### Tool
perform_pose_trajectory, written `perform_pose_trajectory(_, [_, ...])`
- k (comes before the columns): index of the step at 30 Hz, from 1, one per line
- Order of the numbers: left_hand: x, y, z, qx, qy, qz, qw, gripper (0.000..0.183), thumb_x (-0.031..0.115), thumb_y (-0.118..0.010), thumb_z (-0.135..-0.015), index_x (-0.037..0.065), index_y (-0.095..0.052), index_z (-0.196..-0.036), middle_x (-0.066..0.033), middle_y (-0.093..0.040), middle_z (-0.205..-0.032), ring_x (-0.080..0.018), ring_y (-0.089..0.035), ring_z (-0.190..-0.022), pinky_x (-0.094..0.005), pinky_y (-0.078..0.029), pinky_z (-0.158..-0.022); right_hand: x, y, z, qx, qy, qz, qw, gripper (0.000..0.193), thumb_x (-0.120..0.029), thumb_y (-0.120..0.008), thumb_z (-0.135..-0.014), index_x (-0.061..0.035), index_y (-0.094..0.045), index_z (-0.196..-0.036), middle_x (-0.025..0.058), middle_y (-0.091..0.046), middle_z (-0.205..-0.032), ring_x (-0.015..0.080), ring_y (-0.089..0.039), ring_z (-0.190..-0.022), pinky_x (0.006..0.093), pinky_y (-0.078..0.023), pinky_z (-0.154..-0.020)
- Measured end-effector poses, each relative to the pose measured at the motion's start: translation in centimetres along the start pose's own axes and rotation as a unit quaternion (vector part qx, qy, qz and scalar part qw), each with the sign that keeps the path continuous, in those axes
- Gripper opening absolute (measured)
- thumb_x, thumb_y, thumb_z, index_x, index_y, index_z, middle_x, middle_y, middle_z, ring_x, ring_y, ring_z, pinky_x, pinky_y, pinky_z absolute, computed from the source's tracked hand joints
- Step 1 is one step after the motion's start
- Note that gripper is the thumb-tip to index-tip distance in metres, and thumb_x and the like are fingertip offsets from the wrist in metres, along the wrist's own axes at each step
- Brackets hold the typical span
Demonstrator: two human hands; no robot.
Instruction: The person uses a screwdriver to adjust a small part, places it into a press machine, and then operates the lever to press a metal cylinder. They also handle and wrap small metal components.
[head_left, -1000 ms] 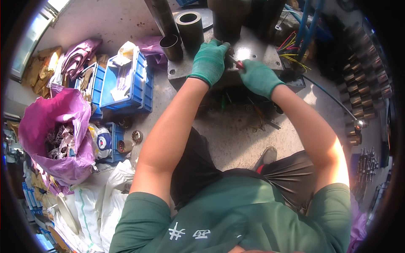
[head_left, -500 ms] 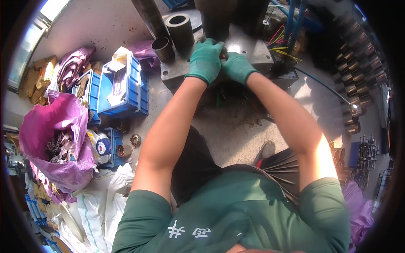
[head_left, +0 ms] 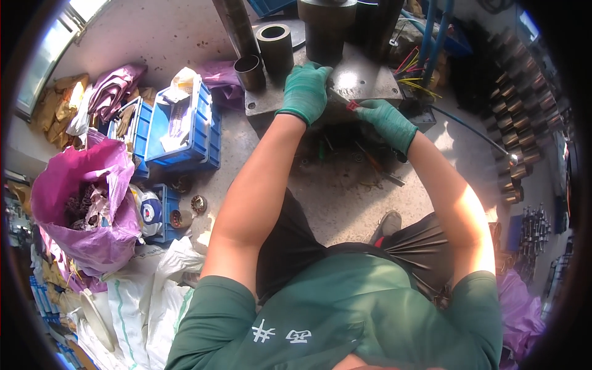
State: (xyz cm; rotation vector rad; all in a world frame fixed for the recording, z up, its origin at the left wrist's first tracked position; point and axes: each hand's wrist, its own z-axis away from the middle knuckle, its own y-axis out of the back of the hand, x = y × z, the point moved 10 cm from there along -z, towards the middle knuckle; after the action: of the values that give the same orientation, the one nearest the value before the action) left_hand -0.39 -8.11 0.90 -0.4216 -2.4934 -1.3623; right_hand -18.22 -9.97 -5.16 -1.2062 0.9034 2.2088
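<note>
My left hand (head_left: 306, 92), in a green glove, is closed at the front of a metal block (head_left: 370, 83). Its fingertips are by the foot of a dark steel cylinder (head_left: 325, 37); what they grip is hidden. To the right, my gloved right hand (head_left: 388, 122) is closed on a slim grey tool with a red part (head_left: 352, 106). The tool's grey end points toward my left hand; its exact kind is unclear. On the block's left side stand a thick steel sleeve (head_left: 275, 49) and a shorter steel tube (head_left: 250, 73).
Blue crates (head_left: 179, 148) and an open purple sack (head_left: 86, 240) stand on the left. White sacks (head_left: 145, 308) lie at lower left. Yellow and red wires (head_left: 416, 81) hang by the block's right corner. Several stacked metal cylinders (head_left: 518, 129) line the right. A long tool (head_left: 376, 165) lies below the block.
My right hand has moved right and toward me, away from my left hand, bringing the grey tool with the red part into view. My left hand stays at the block. The view has shifted slightly.
</note>
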Motion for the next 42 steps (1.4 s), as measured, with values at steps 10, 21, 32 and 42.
perform_pose_trajectory(10, [-2.7,2.1,2.7,-0.037,0.037,0.045,0.998,0.043,0.001,-0.07,-0.088,0.015,-0.075,-0.128,-0.0221,-0.061,-0.126,-0.0402,-0.062,-0.116,-0.0454,-0.054,-0.103,1.6,-2.5,-1.7,0.007,0.052,-0.03,0.998,0.032,-0.031,-0.065,-0.104,-0.0039,-0.07,-0.121,0.0006,-0.062,-0.074,0.01,-0.056,-0.06,0.026,-0.043,-0.051])
perform_pose_trajectory(21, [-1.9,2.1,1.9,-0.01,0.043,0.017,0.999,0.027,0.007,-0.073,-0.088,0.022,-0.08,-0.109,-0.0172,-0.065,-0.104,-0.0371,-0.064,-0.103,-0.0451,-0.056,-0.091,-3.6,-0.8,1.2,0.053,0.13,0.356,0.924,0.037,-0.032,-0.06,-0.102,0.0023,-0.069,-0.115,0.0307,-0.071,-0.101,0.0471,-0.069,-0.101,0.0505,-0.055,-0.089])
perform_pose_trajectory(32, [-2.0,1.7,1.0,-0.049,0.043,-0.029,0.997,0.028,0.012,-0.073,-0.089,0.02,-0.08,-0.114,-0.0177,-0.065,-0.115,-0.0363,-0.063,-0.113,-0.0439,-0.057,-0.096,-4.9,-4.1,-0.5,0.1,0.151,0.451,0.874,0.033,-0.031,-0.053,-0.104,-0.003,-0.066,-0.115,0.0274,-0.074,-0.101,0.0459,-0.071,-0.1,0.0538,-0.056,-0.091])
perform_pose_trajectory(42, [0.4,0.0,0.3,-0.043,0.03,-0.049,0.997,0.026,0.011,-0.073,-0.088,0.025,-0.082,-0.108,-0.0163,-0.064,-0.115,-0.0358,-0.063,-0.11,-0.0436,-0.056,-0.098,-4.7,-4.0,-6.5,0.138,0.172,0.311,0.924,0.038,-0.033,-0.052,-0.102,-0.0008,-0.069,-0.112,0.0305,-0.071,-0.111,0.0472,-0.069,-0.107,0.0513,-0.055,-0.096])
